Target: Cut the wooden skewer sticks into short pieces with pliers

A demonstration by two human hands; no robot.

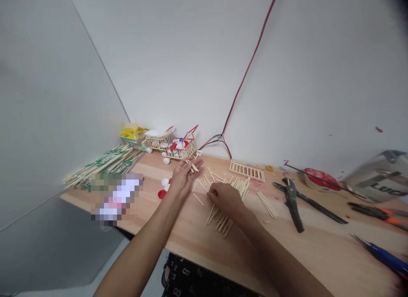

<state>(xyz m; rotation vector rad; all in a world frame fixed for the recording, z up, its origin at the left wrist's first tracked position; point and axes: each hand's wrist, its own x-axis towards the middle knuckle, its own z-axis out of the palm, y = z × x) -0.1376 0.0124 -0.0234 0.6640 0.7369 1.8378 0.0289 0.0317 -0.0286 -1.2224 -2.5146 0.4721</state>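
My left hand point(182, 176) is turned palm up and holds a few short wooden sticks point(194, 167) across its fingers. My right hand point(225, 198) hovers over or rests on a heap of cut wooden sticks point(223, 220). Its fingers are curled together at the heap's left side, and whatever is between them is hidden. Loose sticks point(198, 199) lie scattered between the two hands. Behind the right hand is a flat ladder-like frame point(247, 169) made of sticks. A small separate row of sticks point(267, 204) lies to its right.
Two small stick-built carts point(181, 149) with red handles hold bottle caps at the back. Red and white caps point(162, 194) lie left of my forearm. Bundled skewers point(105, 163) and a blurred phone point(119, 199) are at left; pruning shears point(293, 203), pliers point(369, 211) and a red-stained bowl point(321, 180) at right.
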